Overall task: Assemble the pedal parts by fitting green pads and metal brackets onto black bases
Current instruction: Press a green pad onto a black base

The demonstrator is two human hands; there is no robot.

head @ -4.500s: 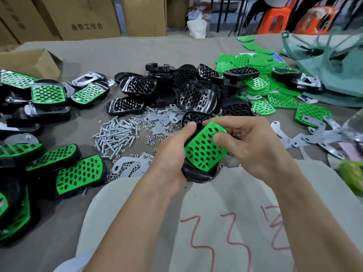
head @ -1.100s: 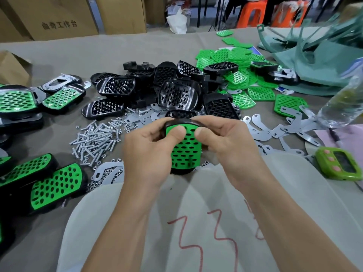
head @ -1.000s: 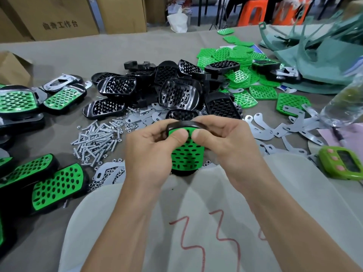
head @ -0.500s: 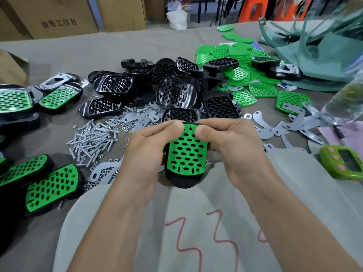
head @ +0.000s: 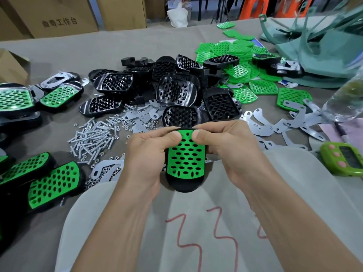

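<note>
Two hands hold one pedal close in front of me, over a pale cloth (head: 196, 222) marked in red. My left hand (head: 145, 154) and right hand (head: 231, 146) curl round the sides of the black base (head: 184, 183). Both thumbs press on the far end of the green pad (head: 185, 156), which lies seated in that base. Beyond, on the table (head: 117, 44): a pile of bare bases (head: 176, 89), loose pads (head: 245, 54) far right, metal brackets (head: 261, 122) right, screws (head: 92, 138) left, finished pedals (head: 53, 181) near left.
</note>
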